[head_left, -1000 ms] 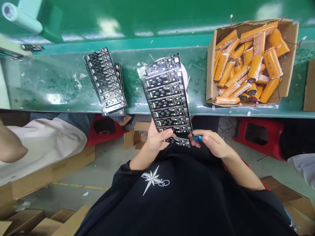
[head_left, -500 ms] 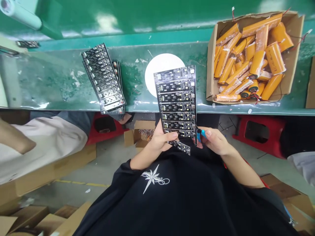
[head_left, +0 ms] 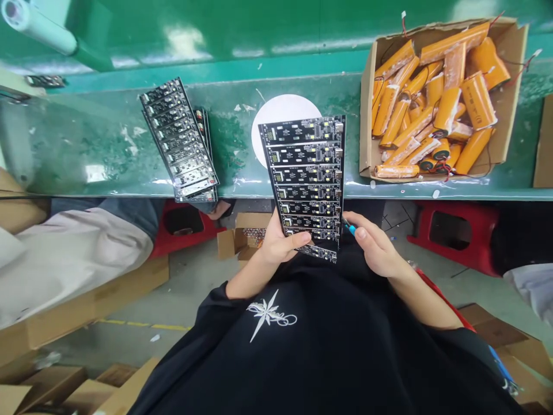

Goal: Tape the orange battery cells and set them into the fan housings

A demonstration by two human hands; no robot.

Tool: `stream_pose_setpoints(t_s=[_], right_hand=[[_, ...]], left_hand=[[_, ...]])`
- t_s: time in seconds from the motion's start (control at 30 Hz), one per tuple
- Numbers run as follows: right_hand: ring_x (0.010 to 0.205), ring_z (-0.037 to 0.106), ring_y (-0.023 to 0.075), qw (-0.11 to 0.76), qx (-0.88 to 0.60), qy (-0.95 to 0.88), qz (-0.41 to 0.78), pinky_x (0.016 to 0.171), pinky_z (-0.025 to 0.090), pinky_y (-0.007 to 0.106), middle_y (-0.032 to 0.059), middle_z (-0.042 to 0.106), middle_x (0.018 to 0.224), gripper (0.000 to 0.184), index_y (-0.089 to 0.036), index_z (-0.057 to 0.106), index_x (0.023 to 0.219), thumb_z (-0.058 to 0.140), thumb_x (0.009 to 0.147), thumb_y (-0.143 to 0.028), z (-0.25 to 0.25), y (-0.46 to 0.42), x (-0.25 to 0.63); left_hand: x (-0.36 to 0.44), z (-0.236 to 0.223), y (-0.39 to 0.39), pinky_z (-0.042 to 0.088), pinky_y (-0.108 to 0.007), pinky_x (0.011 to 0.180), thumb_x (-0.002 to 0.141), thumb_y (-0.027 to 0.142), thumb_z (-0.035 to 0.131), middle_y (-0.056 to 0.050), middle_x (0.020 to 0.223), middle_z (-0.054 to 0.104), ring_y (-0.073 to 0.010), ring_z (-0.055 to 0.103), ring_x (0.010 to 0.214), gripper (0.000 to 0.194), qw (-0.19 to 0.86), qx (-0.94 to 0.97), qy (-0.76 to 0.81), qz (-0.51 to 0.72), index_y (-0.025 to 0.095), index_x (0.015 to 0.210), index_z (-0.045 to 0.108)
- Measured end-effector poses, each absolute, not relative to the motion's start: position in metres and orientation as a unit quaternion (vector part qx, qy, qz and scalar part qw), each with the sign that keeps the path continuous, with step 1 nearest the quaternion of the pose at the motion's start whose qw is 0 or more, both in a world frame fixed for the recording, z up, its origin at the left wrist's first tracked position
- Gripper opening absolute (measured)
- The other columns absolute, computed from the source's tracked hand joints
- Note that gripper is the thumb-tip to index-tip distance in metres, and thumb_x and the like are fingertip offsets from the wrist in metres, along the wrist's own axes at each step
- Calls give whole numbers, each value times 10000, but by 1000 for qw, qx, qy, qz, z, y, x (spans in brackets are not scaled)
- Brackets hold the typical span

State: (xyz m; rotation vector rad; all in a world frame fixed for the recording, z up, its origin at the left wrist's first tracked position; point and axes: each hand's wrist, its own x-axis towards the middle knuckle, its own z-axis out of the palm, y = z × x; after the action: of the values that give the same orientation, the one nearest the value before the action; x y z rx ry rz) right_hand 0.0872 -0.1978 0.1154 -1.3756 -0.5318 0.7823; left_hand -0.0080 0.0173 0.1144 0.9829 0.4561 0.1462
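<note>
My left hand (head_left: 280, 239) grips the lower left edge of a black circuit board panel (head_left: 305, 173), thumb on top. The panel is divided into several strips with small connectors down the right side. Below its lowest full strip, a narrow board strip (head_left: 322, 252) sits at a slant under the same thumb; whether it is still joined is hard to see. My right hand (head_left: 378, 245) is closed around small blue-handled cutters (head_left: 351, 228), mostly covered by the fingers. Their dark tip is at the panel's lower right edge; I cannot tell if it touches.
A stack of similar panels (head_left: 179, 135) lies left on the green bench (head_left: 99, 144). Behind my panel is a white disc (head_left: 287, 106). At right stands a cardboard box (head_left: 367, 127) of orange battery packs (head_left: 451, 109). Red stools (head_left: 453, 236) and a seated person's clothing (head_left: 86, 248) are below the bench.
The panel tilts differently, its glare is gone, and its top has shifted left. The slanted strip has turned up nearer the panel. My right hand and the cutters have shifted slightly.
</note>
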Motion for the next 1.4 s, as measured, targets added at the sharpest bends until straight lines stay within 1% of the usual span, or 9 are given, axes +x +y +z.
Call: stream_pose_setpoints(t_s=[0.13,0.27,0.47,0.57,0.73,1.0,1.17,1.3,1.4], right_hand=[[1095,715,268,669,-639,-192,329,1026,587,448,73,758,1246,477,-300,687,1442,459,1148,-598,112,-200,82],[904,701,242,659,-667,-155,312,821,611,403,66,761,1095,512,-284,693,1417,446,1138,-635,111,-205,87],[839,654,223,578,-706,-248,325,801,550,387,64,727,984,502,-232,740,1284,453,1143,-619,122,-205,98],[750,587,197,585,-688,-233,361,712,513,359,51,683,918,528,-226,744,1158,445,1130,-660,119,-203,95],[659,507,188,675,-527,-131,500,549,433,327,35,598,801,609,-224,687,917,487,1051,-784,107,-194,87],[560,442,147,714,-415,-52,562,469,366,293,28,593,743,593,-203,692,837,676,954,-784,105,-185,90],[577,495,141,714,-410,-94,560,491,415,287,39,637,812,583,-182,710,890,612,1025,-740,99,-192,91],[835,636,181,680,-504,-146,512,754,563,318,67,722,1035,521,-194,749,1165,556,1094,-673,103,-198,92],[934,657,203,637,-567,-172,494,885,569,355,59,734,1073,525,-216,717,1299,501,1122,-661,111,-201,91]], left_hand=[[-19,102,17,671,-427,933,735,394,1002,-53,1149,797,-248,794,983,683,835,516,187,36,270,1296,633],[-26,96,22,657,-409,945,728,402,1001,-59,1145,801,-248,787,996,661,829,538,153,-2,260,1284,672],[-10,109,25,656,-488,987,682,735,932,-95,1063,819,-345,793,1101,712,846,497,196,12,225,1138,738],[2,114,21,671,-440,927,711,704,947,-97,1059,827,-301,807,1012,667,794,536,280,67,202,1099,740],[8,117,18,688,-441,883,724,660,967,-90,1015,832,-281,823,914,643,815,490,310,20,185,1085,727],[5,112,16,694,-459,892,727,601,988,-88,1019,830,-283,825,910,638,837,436,329,-18,187,1108,689],[6,116,19,688,-464,900,733,595,984,-95,1006,828,-304,823,942,633,844,423,326,-41,181,1115,695],[6,116,20,680,-423,886,754,584,975,-91,1048,827,-277,815,938,597,811,486,325,27,184,1106,707],[6,115,21,670,-375,862,769,602,961,-68,1048,822,-243,804,929,575,777,529,326,102,194,1092,716]])
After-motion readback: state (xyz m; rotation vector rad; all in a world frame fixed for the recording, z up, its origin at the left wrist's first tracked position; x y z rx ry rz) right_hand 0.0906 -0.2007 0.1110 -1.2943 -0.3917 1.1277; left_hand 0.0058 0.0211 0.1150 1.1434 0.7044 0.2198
